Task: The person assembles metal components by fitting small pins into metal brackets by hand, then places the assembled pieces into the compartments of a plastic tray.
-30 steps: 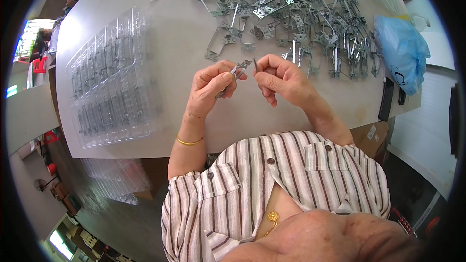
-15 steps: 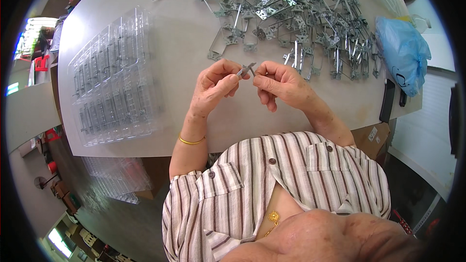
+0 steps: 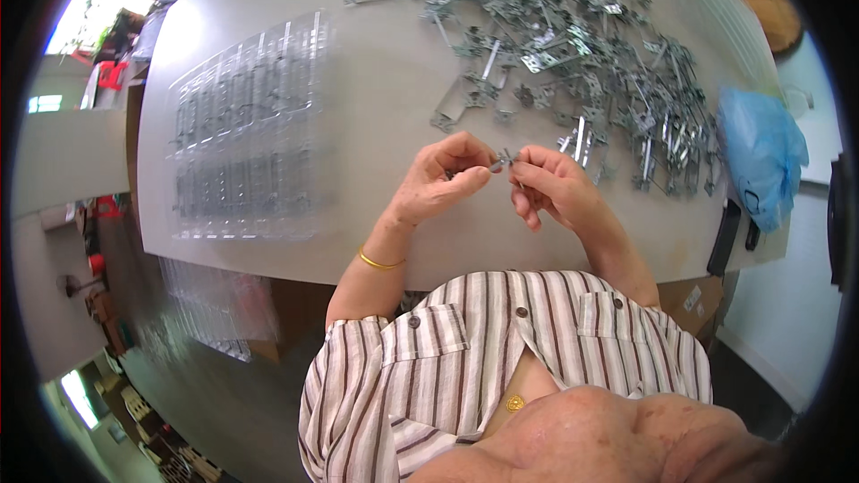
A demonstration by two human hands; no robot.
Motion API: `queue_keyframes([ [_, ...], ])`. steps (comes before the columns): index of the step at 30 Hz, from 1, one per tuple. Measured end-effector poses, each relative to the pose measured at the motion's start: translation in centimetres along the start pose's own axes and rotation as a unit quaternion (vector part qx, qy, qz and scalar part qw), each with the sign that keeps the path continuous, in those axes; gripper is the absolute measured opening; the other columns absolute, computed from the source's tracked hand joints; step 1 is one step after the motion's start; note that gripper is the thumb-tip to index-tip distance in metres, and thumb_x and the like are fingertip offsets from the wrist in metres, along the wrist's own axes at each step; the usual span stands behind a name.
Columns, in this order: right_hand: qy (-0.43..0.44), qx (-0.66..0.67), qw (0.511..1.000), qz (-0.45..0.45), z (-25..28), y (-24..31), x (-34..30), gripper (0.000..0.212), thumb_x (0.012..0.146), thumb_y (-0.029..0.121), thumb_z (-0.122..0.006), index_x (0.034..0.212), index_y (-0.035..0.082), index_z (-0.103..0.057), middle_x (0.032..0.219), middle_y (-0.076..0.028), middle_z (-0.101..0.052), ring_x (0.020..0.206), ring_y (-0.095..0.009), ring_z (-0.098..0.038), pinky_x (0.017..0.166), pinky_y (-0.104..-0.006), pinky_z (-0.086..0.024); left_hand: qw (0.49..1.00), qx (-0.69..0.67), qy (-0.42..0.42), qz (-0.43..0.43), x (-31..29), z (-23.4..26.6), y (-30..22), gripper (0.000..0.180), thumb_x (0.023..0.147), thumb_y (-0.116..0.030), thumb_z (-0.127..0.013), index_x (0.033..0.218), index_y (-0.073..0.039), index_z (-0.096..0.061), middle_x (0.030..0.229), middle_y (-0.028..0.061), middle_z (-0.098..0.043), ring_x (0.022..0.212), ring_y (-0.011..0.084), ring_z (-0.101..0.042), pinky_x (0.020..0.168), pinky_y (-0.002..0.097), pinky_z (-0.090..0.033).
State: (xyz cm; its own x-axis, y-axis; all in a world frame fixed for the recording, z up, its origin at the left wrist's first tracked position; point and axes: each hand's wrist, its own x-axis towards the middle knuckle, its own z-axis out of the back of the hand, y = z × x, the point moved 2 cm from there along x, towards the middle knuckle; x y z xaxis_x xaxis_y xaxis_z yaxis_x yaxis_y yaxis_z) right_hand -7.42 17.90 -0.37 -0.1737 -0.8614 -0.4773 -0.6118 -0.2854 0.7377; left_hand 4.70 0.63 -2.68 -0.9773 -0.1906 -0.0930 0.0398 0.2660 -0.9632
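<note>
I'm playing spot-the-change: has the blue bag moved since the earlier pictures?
No. The whole view shifted, but the blue bag still rests at the right edge of the table, so it has gone neither way.

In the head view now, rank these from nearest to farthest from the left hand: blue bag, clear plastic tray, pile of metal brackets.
From the left hand:
1. pile of metal brackets: ahead and rightward, closest pieces just beyond the hand
2. clear plastic tray: to its left
3. blue bag: far right, past the right hand
</note>
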Motion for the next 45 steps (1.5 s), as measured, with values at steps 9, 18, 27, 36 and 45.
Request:
queue_keyframes([
  [9,-0.02,-0.046,0.994,0.092,0.6,0.1,0.0,0.014,0.102,0.018,-0.055,0.097,0.005,-0.057,0.083,-0.009,-0.067,0.058,-0.012,-0.062,0.052,-0.0242,-0.05,0.993,-0.115,-0.008,-0.009,0.0,0.5,-0.4,0.009,0.09,-0.009,-0.066,0.094,-0.002,-0.061,0.096,0.0086,-0.067,0.068,0.0065,-0.052,0.057,0.0232,-0.042],
  [18,-0.037,-0.026,0.96,0.275,0.5,0.1,-0.1,0.016,0.104,0.016,-0.053,0.107,0.001,-0.058,0.121,-0.015,-0.062,0.089,-0.016,-0.069,0.069,-0.0286,-0.056,0.999,0.032,0.035,-0.006,0.0,-1.0,0.4,0.017,0.092,-0.016,-0.07,0.099,-0.003,-0.062,0.085,-0.004,-0.059,0.071,0.0018,-0.048,0.06,0.0206,-0.038],
  [27,-0.082,-0.04,0.943,0.32,1.0,-0.3,-0.2,0.015,0.105,0.016,-0.052,0.105,0.002,-0.058,0.101,-0.008,-0.063,0.082,-0.014,-0.062,0.077,-0.0289,-0.051,0.999,-0.024,0.026,-0.035,0.5,-1.5,0.3,0.016,0.098,-0.017,-0.064,0.107,-0.003,-0.063,0.106,0.004,-0.067,0.08,0.0046,-0.056,0.069,0.0218,-0.046],
  [36,-0.096,0.012,0.912,0.398,2.2,0.4,-0.1,0.011,0.104,0.013,-0.05,0.102,0.004,-0.056,0.098,-0.006,-0.063,0.079,-0.012,-0.06,0.074,-0.0289,-0.051,0.991,0.055,-0.103,-0.068,1.1,0.2,-1.3,0.024,0.104,-0.02,-0.054,0.108,0.0,-0.066,0.102,0.0041,-0.068,0.084,0.0084,-0.057,0.079,0.0241,-0.047],
  [45,-0.089,0.028,0.919,0.383,2.4,0.1,-0.2,0.011,0.103,0.014,-0.05,0.1,0.005,-0.056,0.096,-0.007,-0.063,0.076,-0.011,-0.06,0.071,-0.0263,-0.051,0.986,0.158,-0.047,-0.005,-0.4,-0.8,-3.5,0.017,0.098,-0.013,-0.064,0.107,0.001,-0.068,0.086,-0.002,-0.062,0.078,0.0058,-0.054,0.071,0.0213,-0.046],
])
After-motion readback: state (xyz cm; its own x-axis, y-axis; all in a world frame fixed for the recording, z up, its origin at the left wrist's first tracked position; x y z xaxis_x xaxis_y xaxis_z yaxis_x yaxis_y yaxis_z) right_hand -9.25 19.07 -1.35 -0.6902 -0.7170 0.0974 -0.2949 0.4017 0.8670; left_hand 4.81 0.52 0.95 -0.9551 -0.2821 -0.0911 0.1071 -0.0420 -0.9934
